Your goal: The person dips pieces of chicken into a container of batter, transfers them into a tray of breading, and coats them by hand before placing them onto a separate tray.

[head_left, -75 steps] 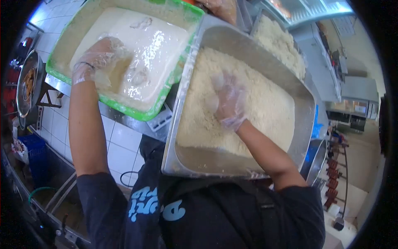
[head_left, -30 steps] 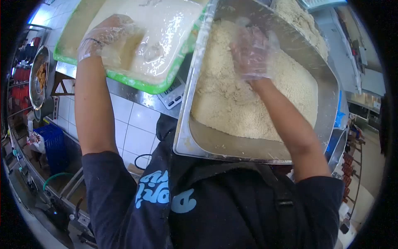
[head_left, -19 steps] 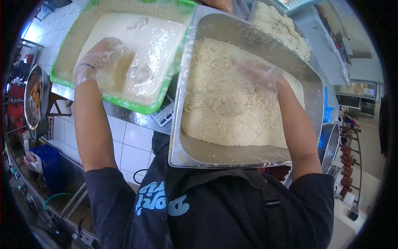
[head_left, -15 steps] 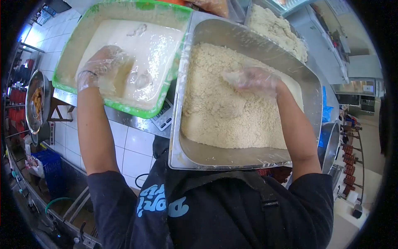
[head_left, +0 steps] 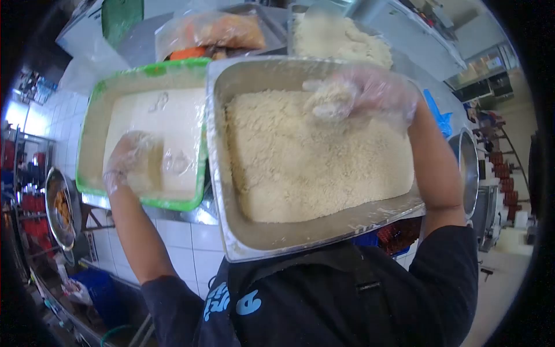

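My left hand [head_left: 132,159], in a clear plastic glove, reaches into white batter [head_left: 179,124] inside a green-rimmed tub [head_left: 173,204]. Its fingertips are blurred and partly hidden, so what they hold, if anything, does not show. Lumps break the batter's surface beside it. To the right, a deep steel pan [head_left: 272,243] contains pale, crumbly flour [head_left: 312,179]. Over the pan's far side is my gloved right hand [head_left: 376,92], blurred, its fingers closed around a flour-coated lump [head_left: 331,104].
Behind the tub lies a plastic bag of orange-tan food [head_left: 225,32]. Another container of pale flour [head_left: 347,43] stands behind the pan. A steel bowl with brownish-orange pieces [head_left: 62,208] is at far left, and another metal bowl [head_left: 469,165] sits at right.
My right hand has risen from the flour with a coated lump in its fingers. My left hand stays in the batter. The whole view has shifted, with more of the back table showing.
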`<state>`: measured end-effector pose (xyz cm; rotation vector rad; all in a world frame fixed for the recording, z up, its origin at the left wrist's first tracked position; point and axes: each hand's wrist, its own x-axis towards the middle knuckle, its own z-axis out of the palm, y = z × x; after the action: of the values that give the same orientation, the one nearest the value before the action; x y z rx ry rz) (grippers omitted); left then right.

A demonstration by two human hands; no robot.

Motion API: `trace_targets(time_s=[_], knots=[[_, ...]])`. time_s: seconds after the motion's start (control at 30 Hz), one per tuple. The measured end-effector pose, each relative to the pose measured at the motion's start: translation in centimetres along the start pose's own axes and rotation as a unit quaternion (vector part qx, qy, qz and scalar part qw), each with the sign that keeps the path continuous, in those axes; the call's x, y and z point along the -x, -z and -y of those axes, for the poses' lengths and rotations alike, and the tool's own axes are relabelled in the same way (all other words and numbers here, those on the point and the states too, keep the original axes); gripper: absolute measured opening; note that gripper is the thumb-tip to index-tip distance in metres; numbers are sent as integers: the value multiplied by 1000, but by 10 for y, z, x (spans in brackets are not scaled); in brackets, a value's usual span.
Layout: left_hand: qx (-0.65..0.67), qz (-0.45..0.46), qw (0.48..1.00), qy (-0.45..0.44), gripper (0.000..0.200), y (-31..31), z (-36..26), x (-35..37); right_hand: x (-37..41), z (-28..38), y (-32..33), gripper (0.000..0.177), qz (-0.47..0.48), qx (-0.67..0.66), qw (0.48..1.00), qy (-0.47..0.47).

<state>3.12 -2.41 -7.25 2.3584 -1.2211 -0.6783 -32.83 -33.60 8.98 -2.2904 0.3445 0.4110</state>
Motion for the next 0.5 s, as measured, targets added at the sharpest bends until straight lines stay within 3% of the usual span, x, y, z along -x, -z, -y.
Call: trace_targets(time_s=[0.13, 0.27, 0.4, 0.5], knots=[[22, -3, 1000, 12, 31, 2, -4, 2, 19, -13, 63, 42, -90, -12, 995, 46], [3, -32, 999, 37, 29, 5, -20, 10, 8, -28, 136, 36, -162, 157, 974, 36], [25, -69, 995, 74, 28, 7, -37, 18, -25, -63, 197, 30, -234, 335, 912, 14], [7, -66, 996, 67, 28, 5, -17, 15, -52, -103, 220, 26, -294, 416, 860, -9]])
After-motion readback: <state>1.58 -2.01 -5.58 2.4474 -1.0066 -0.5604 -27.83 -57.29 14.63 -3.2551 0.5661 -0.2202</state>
